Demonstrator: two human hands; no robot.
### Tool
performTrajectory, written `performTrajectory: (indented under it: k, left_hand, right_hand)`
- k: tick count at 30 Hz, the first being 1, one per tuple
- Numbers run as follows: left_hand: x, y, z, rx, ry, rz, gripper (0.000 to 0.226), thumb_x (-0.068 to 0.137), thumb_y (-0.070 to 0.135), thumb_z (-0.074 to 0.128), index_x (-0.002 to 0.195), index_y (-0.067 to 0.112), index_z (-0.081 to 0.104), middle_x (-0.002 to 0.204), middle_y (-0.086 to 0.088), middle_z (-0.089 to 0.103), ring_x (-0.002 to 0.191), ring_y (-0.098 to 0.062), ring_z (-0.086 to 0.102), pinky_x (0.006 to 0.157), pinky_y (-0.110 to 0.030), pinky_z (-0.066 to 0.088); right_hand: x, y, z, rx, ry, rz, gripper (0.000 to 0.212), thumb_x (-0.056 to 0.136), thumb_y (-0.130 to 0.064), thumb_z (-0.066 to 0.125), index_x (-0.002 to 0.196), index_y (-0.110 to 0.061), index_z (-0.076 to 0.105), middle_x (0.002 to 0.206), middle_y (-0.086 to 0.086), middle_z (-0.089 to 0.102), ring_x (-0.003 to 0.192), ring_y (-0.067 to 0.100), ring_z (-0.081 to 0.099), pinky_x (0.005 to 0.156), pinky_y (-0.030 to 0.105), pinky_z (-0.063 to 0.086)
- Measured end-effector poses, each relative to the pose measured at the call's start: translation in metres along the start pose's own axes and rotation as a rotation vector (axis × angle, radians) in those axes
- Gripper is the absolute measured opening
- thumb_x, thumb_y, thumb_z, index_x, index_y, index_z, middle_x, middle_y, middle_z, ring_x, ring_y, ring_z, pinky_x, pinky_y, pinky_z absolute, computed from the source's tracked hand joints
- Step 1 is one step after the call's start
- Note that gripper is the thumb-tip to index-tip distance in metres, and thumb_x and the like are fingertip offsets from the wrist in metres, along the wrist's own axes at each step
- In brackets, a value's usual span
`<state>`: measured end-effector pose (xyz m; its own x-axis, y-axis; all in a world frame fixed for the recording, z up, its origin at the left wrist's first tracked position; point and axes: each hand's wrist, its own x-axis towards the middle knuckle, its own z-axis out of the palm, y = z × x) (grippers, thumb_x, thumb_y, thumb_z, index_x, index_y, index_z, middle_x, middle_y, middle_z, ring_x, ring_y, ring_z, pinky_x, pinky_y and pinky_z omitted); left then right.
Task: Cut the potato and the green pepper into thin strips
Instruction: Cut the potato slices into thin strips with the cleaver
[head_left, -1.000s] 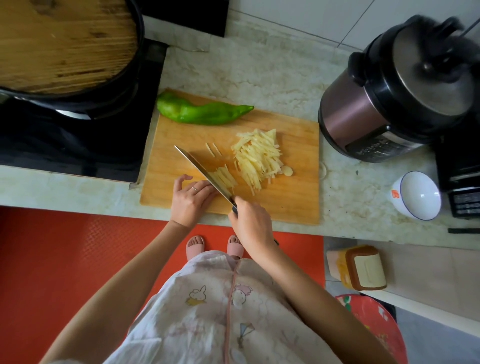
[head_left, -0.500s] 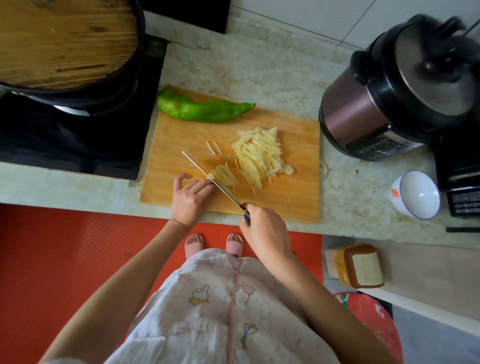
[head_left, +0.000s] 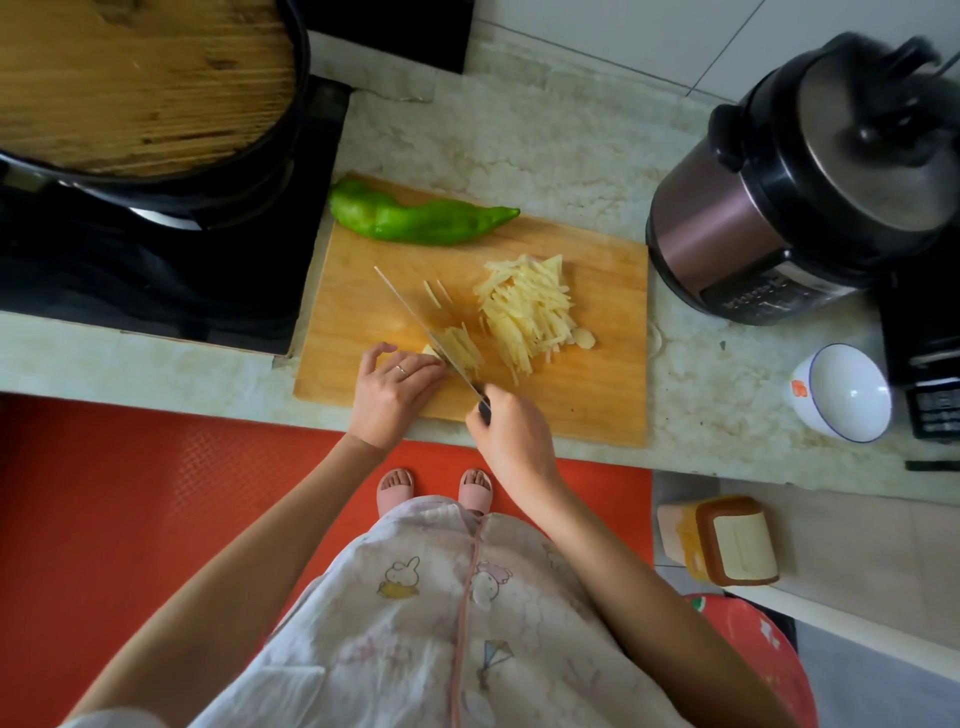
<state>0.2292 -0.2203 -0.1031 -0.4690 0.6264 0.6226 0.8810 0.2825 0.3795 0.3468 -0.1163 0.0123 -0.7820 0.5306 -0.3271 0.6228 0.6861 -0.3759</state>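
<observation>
A wooden cutting board (head_left: 597, 405) lies on the marble counter. A whole green pepper (head_left: 415, 221) rests along the board's far left edge. A pile of pale potato strips (head_left: 530, 312) sits right of the board's middle, with a smaller bunch of strips (head_left: 465, 345) beside the blade. My left hand (head_left: 395, 389) presses down on the remaining potato piece (head_left: 430, 352), which is mostly hidden under my fingers. My right hand (head_left: 514, 441) grips the handle of a knife (head_left: 421, 325), whose blade stands edge-down against my left fingertips.
A stove with a large black pan and wooden lid (head_left: 135, 83) stands to the left. On the right are an electric pressure cooker (head_left: 810, 176) and a white bowl (head_left: 844, 392). An orange floor mat (head_left: 130, 509) lies below the counter.
The knife has gone up and down through the potato piece, and the small bunch of strips beside it has grown. My left hand has stayed on the potato.
</observation>
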Motion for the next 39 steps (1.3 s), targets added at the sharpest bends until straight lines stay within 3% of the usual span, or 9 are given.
performTrajectory:
  k: [5, 10, 21, 30, 39]
  left_hand:
    - [-0.011, -0.002, -0.005, -0.055, -0.031, -0.027, 0.023, 0.089, 0.013, 0.064, 0.113, 0.012, 0.063, 0.110, -0.009, 0.067, 0.101, -0.022, 0.057, 0.084, -0.037, 0.038]
    - [-0.011, -0.001, -0.004, -0.054, -0.047, -0.071, 0.013, 0.092, 0.014, 0.063, 0.099, 0.007, 0.072, 0.099, -0.006, 0.071, 0.087, -0.022, 0.064, 0.078, -0.034, 0.043]
    - [-0.009, -0.002, -0.002, -0.018, -0.018, -0.040, 0.009, 0.091, 0.014, 0.066, 0.093, 0.009, 0.073, 0.095, -0.004, 0.071, 0.082, -0.019, 0.064, 0.075, -0.033, 0.041]
    - [-0.007, -0.007, -0.001, 0.034, 0.003, 0.055, 0.007, 0.090, 0.014, 0.067, 0.095, 0.010, 0.071, 0.097, -0.005, 0.071, 0.087, -0.017, 0.059, 0.076, -0.034, 0.041]
    - [-0.008, -0.010, -0.001, 0.040, -0.014, 0.082, 0.009, 0.091, 0.014, 0.066, 0.094, 0.009, 0.072, 0.096, -0.005, 0.072, 0.082, -0.020, 0.068, 0.077, -0.035, 0.039]
  right_hand:
    - [-0.008, 0.003, -0.005, 0.011, 0.018, -0.001, 0.026, 0.090, -0.015, 0.051, 0.067, -0.016, 0.038, 0.053, -0.009, 0.034, 0.050, 0.014, 0.036, 0.043, 0.021, 0.018]
    - [-0.012, 0.005, -0.006, -0.020, 0.011, -0.012, 0.022, 0.090, -0.016, 0.050, 0.070, -0.015, 0.042, 0.052, -0.008, 0.037, 0.048, 0.015, 0.039, 0.041, 0.022, 0.021]
    - [-0.017, 0.005, -0.012, -0.059, -0.002, -0.044, 0.012, 0.090, -0.016, 0.050, 0.078, -0.019, 0.049, 0.059, -0.006, 0.045, 0.056, 0.020, 0.046, 0.045, 0.027, 0.028]
    - [-0.014, 0.003, -0.016, -0.089, -0.065, -0.026, 0.041, 0.091, -0.015, 0.050, 0.060, -0.027, 0.025, 0.053, -0.010, 0.035, 0.053, 0.017, 0.042, 0.042, 0.023, 0.021]
    - [-0.009, 0.005, -0.014, -0.128, -0.090, -0.005, 0.029, 0.092, -0.015, 0.050, 0.066, -0.020, 0.037, 0.057, -0.006, 0.041, 0.059, 0.021, 0.048, 0.048, 0.027, 0.029]
